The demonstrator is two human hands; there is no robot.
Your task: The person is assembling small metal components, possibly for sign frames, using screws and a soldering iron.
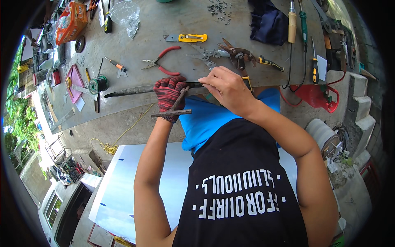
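My left hand [170, 94], in a red and black knit glove, is closed around a long, dark, slightly curved metal strip [131, 91] at the near edge of the table. A dark T-shaped metal piece [172, 113] is also in that grip, its crossbar lying over my wrist. My bare right hand [226, 87] is pinched at the strip's right part; whatever is between its fingertips is too small to tell. Just beyond my hands lie red-handled pliers [161, 61], tin snips [240, 54] and a yellow utility knife [192, 38].
A spool of green wire [98, 84] and a small orange screwdriver [115, 63] lie left on the metal table [135, 49]. Small metal bits [220, 10] are scattered at the back. Two soldering irons [303, 20] with cords and a dark cloth [268, 22] lie right.
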